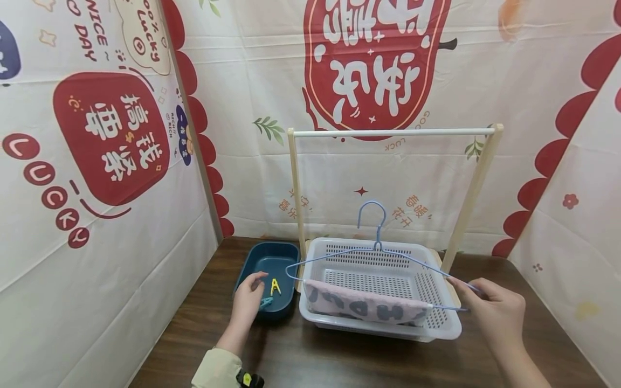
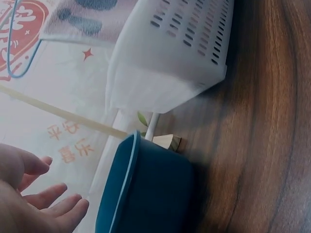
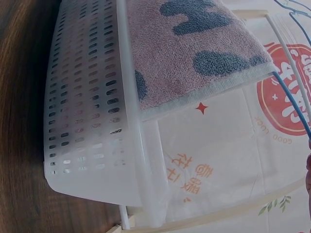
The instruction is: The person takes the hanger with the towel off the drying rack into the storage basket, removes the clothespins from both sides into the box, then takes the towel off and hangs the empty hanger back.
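your right hand [image 1: 499,310] grips the hanger [image 1: 378,245], likely light, stiff; left hand [image 1: 249,295] has fingers parted, empty. hold both ends; soft towel [image 1: 368,305] could slide.

White printed fabric wall at left [image 1: 121,258], head view: "LUCKY" on small red discs [image 1: 54,198] at 9 o'clock; "搞钱要紧" on a rounded red panel [image 1: 114,137] between 9 and 10; "NICE~ DAY" and "100% Lucky" at 10. White printed fabric wall at rear [image 1: 252,188]: "GOOD LUCK" at 2, orange "春暖花开" at 3. Pink terry towel [image 1: 368,308], at 5: grey lettering, word not legible.
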`<state>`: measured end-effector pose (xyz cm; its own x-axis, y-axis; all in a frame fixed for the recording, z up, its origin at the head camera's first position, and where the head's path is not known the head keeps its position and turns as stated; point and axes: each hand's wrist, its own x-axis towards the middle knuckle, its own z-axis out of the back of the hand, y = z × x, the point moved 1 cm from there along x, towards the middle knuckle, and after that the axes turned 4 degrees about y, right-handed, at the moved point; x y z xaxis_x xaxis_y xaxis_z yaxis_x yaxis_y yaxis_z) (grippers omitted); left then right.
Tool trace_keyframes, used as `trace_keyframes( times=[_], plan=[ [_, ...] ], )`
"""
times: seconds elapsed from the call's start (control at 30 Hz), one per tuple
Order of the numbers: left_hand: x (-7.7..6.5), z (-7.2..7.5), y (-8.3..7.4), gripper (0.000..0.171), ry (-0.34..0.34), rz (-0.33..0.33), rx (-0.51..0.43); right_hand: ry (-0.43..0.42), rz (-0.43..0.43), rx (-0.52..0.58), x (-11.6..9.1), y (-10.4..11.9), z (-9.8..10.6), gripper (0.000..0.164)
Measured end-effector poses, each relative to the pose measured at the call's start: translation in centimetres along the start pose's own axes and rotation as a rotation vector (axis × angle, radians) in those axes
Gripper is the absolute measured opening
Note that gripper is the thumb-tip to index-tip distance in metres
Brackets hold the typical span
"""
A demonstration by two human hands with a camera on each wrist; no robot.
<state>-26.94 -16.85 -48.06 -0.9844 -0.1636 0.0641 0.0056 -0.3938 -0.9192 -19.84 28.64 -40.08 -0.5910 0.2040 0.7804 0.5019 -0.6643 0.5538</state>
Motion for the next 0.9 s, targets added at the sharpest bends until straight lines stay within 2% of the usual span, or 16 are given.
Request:
trace_keyframes(
  times=[0.13,0.2,0.33,0.43,0.7,0.9],
  plan=[
    [-0.6,-0.4,-0.7,0.025,0.024,-0.001,-0.020,0.002,-0.010,0.000,0.0,0.1,0.0,0.028],
    [-0.9,-0.7,-1.0,0.022,0.027,-0.049,-0.032,0.006,-0.016,-0.006,0.0,0.1,0.0,0.027],
    [-1.5,-1.6,-1.5,0.017,0.025,-0.201,-0.041,0.005,-0.019,-0.005,0.1,0.1,0.0,0.026],
    [-2.0,-2.2,-2.0,0.016,0.055,-0.242,-0.063,0.000,-0.016,-0.004,0.0,0.0,-0.1,0.026],
    [-2.9,-3.8,-3.2,0.019,0.180,-0.194,-0.071,-0.009,-0.004,-0.004,-0.2,-0.2,0.0,0.030],
    [-3.6,-4.8,-4.1,0.024,0.238,-0.145,-0.078,-0.008,0.001,0.008,-0.2,0.1,0.2,0.030]
  ],
)
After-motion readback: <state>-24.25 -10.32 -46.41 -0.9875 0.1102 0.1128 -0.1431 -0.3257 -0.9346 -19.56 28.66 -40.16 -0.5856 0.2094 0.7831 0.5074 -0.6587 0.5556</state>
